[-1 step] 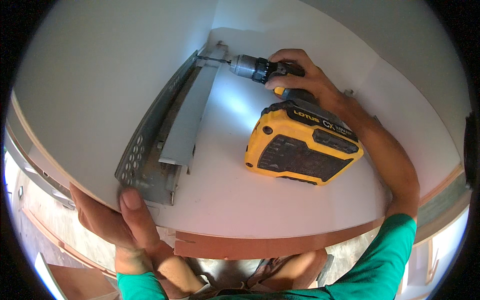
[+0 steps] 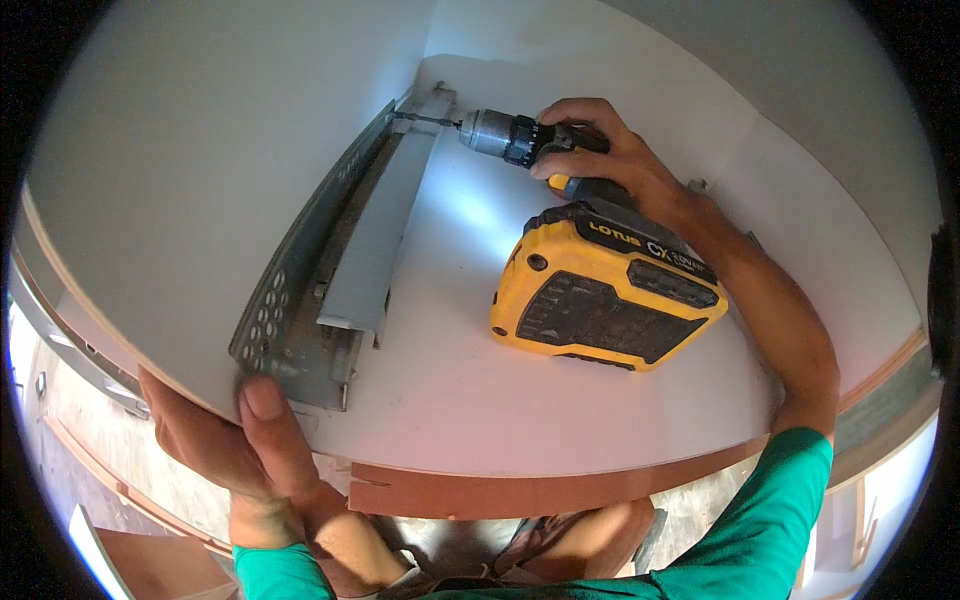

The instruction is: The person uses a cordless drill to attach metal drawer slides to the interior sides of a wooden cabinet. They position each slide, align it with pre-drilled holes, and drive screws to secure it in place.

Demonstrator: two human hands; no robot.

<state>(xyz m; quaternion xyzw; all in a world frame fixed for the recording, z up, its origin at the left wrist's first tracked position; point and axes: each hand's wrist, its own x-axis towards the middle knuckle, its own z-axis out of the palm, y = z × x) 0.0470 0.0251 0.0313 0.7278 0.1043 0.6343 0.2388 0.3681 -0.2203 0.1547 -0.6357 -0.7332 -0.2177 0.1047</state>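
Head view, looking down into white cabinet box (image 2: 560,400) w/ floor panel, left side wall and back corner. Right hand (image 2: 610,150) wrapped round grip of yellow-and-black cordless drill (image 2: 600,270), fingers (image 2: 575,110) curled shut over top of tool body, thumb side hidden behind it. Drill held roughly level, chuck (image 2: 490,132) pointing left, battery pack big and yellow nearest the lens, hanging just above cabinet floor. Driver bit (image 2: 425,120) running from chuck to far end of grey metal drawer slide (image 2: 350,260), tip touching slide at back corner; screw itself too small to make out. Bright patch on white panel under chuck, prob. from drill's work light.

Slide lying along junction of left wall and floor, long grey channel w/ perforated bracket (image 2: 265,320) at near end, rows of small holes. Near end of slide close to front edge of cabinet.

Left hand (image 2: 240,440) at front-left edge of cabinet, thumb (image 2: 262,405) pressed flat on top of white panel just beside perforated bracket, other fingers wrapped under edge, out of sight; gripping panel edge, not the slide. Both forearms in from lower edge, teal sleeves (image 2: 770,520) at wrists/elbows.

Reddish-brown edge strip (image 2: 520,495) along front of cabinet floor, small notch left of centre. Below it, person's knees (image 2: 590,530) and bits of floor. Wood-coloured boards (image 2: 150,565) lower left, blurred.
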